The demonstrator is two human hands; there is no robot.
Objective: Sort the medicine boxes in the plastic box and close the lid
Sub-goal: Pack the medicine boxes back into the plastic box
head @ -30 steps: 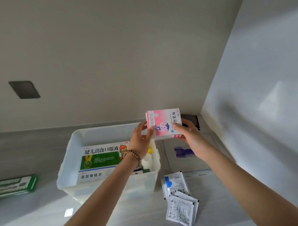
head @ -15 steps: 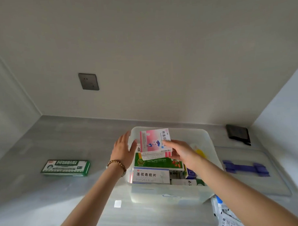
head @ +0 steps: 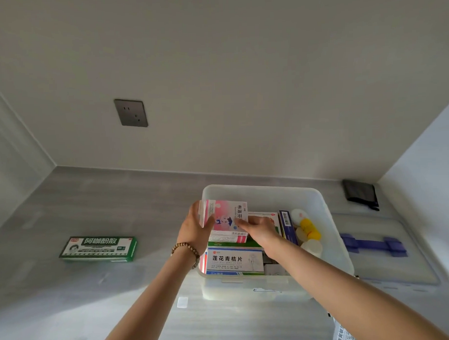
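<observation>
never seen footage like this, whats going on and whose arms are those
No machine here: a person wears a camera on the head, looking forward and down. Every picture comes from it, so the arms are their own. The left hand and right hand both hold a pink box over an open plastic box on a grey counter. Inside lie more medicine boxes, one a white-blue box, and yellow-capped bottles. The lid lies to its right, off. A green box lies alone on the left.
</observation>
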